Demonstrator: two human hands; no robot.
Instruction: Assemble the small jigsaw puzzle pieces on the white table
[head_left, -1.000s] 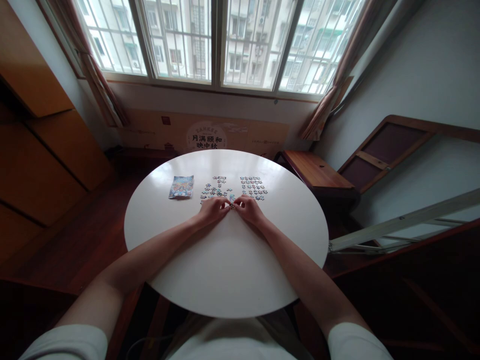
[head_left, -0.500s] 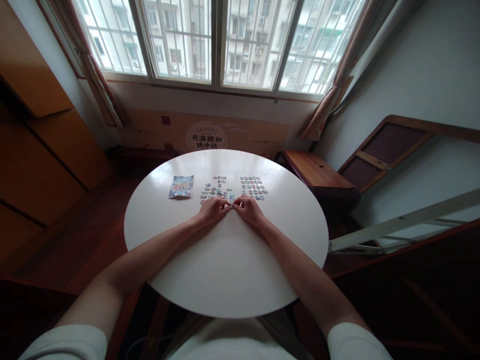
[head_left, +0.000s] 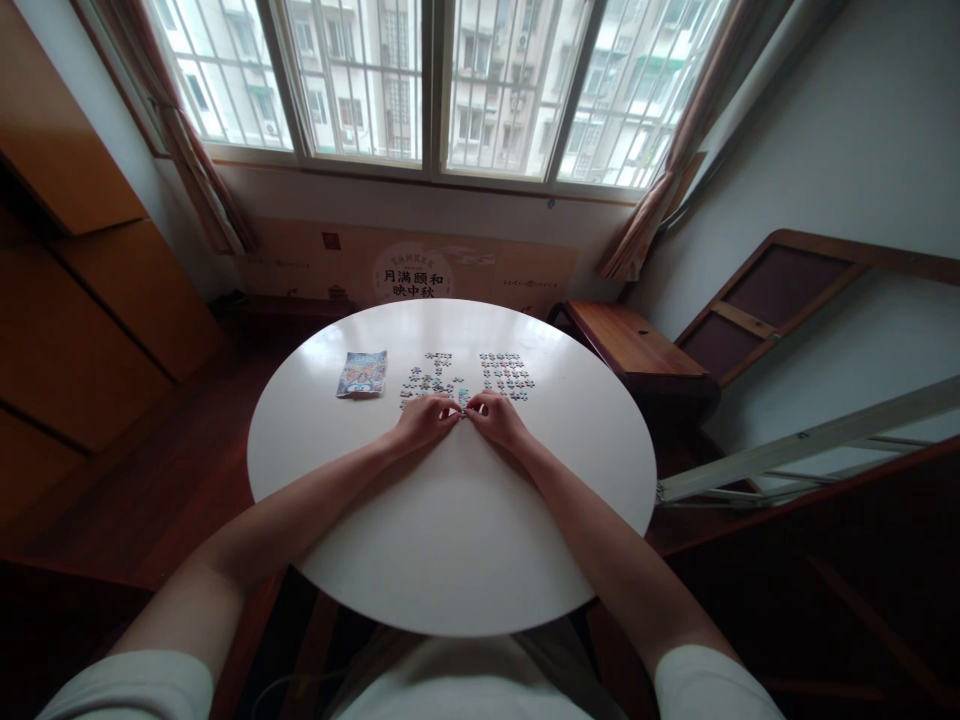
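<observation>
My left hand [head_left: 424, 420] and my right hand [head_left: 498, 418] rest on the round white table [head_left: 450, 520], fingertips meeting in a pinch around small jigsaw pieces [head_left: 463, 410]. Just beyond my left hand lies a loose cluster of puzzle pieces [head_left: 429, 378]. Beyond my right hand a second group of pieces [head_left: 506, 372] is laid out in rows. A small printed picture card [head_left: 363, 373] lies to the left of the pieces.
A low wooden side table [head_left: 630, 345] stands to the right of the round table. A printed cardboard panel [head_left: 412, 270] leans under the window. Wooden cabinets [head_left: 82, 300] line the left wall. A framed board [head_left: 780, 300] leans against the right wall.
</observation>
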